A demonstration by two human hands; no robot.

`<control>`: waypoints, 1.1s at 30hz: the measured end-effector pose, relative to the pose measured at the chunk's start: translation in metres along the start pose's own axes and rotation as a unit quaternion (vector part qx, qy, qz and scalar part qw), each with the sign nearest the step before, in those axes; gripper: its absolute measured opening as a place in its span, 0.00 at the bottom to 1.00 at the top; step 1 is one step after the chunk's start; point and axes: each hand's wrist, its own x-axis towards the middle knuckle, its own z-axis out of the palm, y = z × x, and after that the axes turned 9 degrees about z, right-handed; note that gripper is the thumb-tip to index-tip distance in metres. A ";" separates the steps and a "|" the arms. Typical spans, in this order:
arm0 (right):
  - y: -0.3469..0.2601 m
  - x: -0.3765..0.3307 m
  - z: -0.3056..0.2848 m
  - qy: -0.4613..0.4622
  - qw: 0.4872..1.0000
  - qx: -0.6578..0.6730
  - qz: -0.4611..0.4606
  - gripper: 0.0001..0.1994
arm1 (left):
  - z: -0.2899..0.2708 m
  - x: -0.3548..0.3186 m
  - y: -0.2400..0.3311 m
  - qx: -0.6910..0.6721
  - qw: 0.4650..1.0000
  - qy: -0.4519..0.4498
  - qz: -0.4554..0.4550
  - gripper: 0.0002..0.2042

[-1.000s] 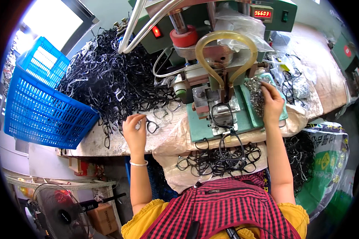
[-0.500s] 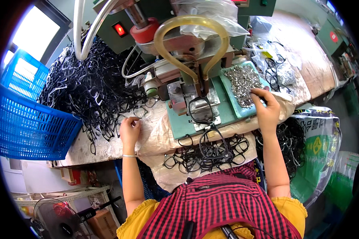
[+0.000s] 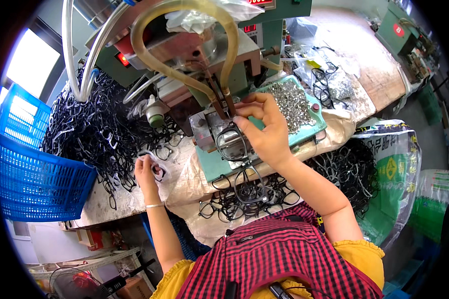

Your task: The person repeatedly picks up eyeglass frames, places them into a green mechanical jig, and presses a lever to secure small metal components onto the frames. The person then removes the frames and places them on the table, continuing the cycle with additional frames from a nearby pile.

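My right hand point(image 3: 265, 128) hovers over the metal fixture point(image 3: 219, 139) of a green bench machine, thumb and forefinger pinched near the machine's tip. Whatever is between them is too small to see. A black eyeglass frame point(image 3: 233, 142) lies clamped on the fixture just under that hand. Behind it is a green tray of small silver metal parts point(image 3: 293, 102). My left hand point(image 3: 145, 172) rests on the cloth-covered bench to the left, fingers closed on another black eyeglass frame point(image 3: 158, 172) at the edge of a big pile of black frames point(image 3: 92, 132).
A blue plastic basket point(image 3: 32, 174) stands at the left. Yellowish hoses point(image 3: 149, 55) loop over the machine. More black frames lie on the lap cloth point(image 3: 244, 197) and in a printed sack point(image 3: 384, 169) on the right. A second green machine point(image 3: 401, 30) is at the far right.
My right hand left the tray of metal parts and came left to the fixture. My left hand stayed at the pile's edge. My head has moved closer to the machine.
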 end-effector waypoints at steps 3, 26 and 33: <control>-0.017 -0.005 0.005 -0.029 0.993 0.069 0.087 0.21 | 0.035 -0.027 0.044 -0.220 0.975 0.012 0.034 0.08; 0.059 0.011 -0.114 0.086 0.858 -0.490 -0.123 0.06 | 0.182 -0.096 0.167 0.124 0.744 -0.306 0.580 0.12; 0.068 0.046 -0.099 -0.025 0.846 -0.490 -0.209 0.06 | 0.171 -0.122 0.151 0.157 0.773 -0.270 0.552 0.15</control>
